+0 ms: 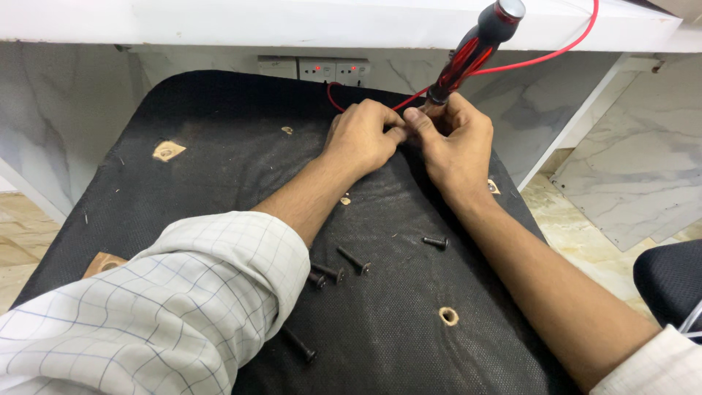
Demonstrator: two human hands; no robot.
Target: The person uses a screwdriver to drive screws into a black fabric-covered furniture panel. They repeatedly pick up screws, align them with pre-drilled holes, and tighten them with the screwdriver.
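Black seat panel (219, 168): right hand (457, 143) grips upright screwdriver (475, 47); left hand (362, 135), fingers pinched shut, meets it.

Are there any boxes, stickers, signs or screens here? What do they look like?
No boxes, stickers, signs or screens show.
Nearest to one: a switch panel on the wall under the white ledge, past the black pad; a row of pale rectangles, two with small red lights.
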